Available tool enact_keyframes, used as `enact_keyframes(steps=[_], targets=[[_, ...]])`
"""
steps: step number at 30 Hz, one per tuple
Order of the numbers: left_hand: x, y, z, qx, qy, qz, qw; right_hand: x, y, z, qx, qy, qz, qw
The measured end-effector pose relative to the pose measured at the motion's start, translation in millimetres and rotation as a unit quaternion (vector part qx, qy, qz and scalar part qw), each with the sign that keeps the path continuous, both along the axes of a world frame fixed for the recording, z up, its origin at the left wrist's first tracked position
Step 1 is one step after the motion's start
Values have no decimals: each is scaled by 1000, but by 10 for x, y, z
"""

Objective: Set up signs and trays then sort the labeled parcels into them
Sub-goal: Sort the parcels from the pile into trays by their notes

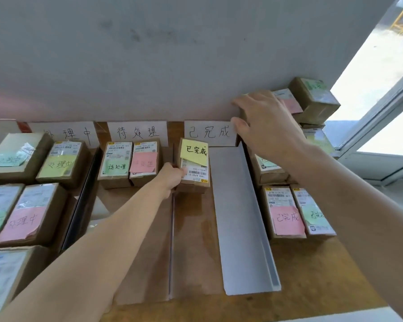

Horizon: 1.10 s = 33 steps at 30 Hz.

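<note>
- Two bare forearms enter from the bottom edge. The left one runs up from the lower left and the right one from the lower right, both stretched out nearly straight over the brown wooden surface (312,275).
- A grey angled tray (237,217) lies lengthwise between the arms, with its raised wall on the right side.
- Right of it, flat on the surface, are a parcel with a pink note (285,212) and, touching it, a parcel with a green note (314,212).
- On the far left lie more parcels, among them a pink-noted parcel (26,214) and a yellow-green-noted parcel (61,163).
- The left hand (170,177) is knuckles-up. Its grip is pinching the left edge of the yellow-noted parcel (193,166), thumb on the printed label and fingers curled down the side.
- That parcel sits just left of the grey tray's far end, right in front of the rightmost sign (208,132).
- Left of it, two parcels stand side by side, touching, before the middle sign (137,133). One is green-noted (115,163), the other pink-noted (144,162).
- A third sign (72,134) leans at the wall further left.
- The right hand (265,126) is furthest out, palm down and wrist raised. Its fingers are laid over a brown parcel (242,115) in the stack by the wall, with the thumb spread below them.
- Whether this grip actually squeezes the parcel I cannot tell.
- Behind the right hand a cube-shaped box (312,98) tops the stack beside the window (382,66).
</note>
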<state>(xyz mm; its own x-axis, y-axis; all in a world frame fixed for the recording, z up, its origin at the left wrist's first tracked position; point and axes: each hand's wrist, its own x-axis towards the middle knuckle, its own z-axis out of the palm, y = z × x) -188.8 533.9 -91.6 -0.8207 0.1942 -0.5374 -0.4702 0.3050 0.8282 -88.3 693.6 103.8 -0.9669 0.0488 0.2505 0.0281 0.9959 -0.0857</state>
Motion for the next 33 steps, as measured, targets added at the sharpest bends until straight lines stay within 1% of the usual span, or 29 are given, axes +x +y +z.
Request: enact_keyframes(steps=[1, 4, 7, 11, 17, 20, 22, 24, 26, 28, 29, 31, 32, 33], targets=[[-47, 131, -53, -6, -7, 14, 1000, -56, 144, -9, 0, -4, 11, 1000], [-204, 313, -184, -60, -11, 49, 997, -151, 416, -85, -14, -11, 35, 999], [-336, 461, -278, -92, -17, 87, 992, -224, 668, -220, -25, -41, 54, 997], [-428, 587, -335, -149, 9, 106, 983, -255, 882, -363, -38, -63, 72, 995], [-348, 636, -207, -283, 103, 72, 951, -230, 999, -383, -44, -53, 91, 993], [-208, 646, 61, -296, 190, 38, 935, -165, 979, -323, -33, -36, 96, 994], [-62, 686, 336, -291, 273, 7, 917, -96, 943, -260, -22, -12, 98, 995], [113, 749, 661, -288, 383, -21, 878, 3, 902, -174, -12, 21, 92, 995], [324, 815, 991, -274, 487, -42, 828, 144, 850, -80, 2, 62, 88, 994], [550, 851, 1289, -262, 577, -53, 772, 315, 798, 23, 17, 99, 87, 991], [663, 856, 1418, -264, 623, -56, 735, 407, 776, 80, 26, 117, 87, 989], [890, 852, 1643, -277, 695, -66, 661, 609, 736, 182, 42, 142, 81, 986], [985, 853, 1730, -283, 717, -71, 633, 694, 725, 225, 46, 152, 76, 984], [1075, 857, 1805, -284, 732, -76, 615, 771, 717, 263, 48, 159, 71, 984]])
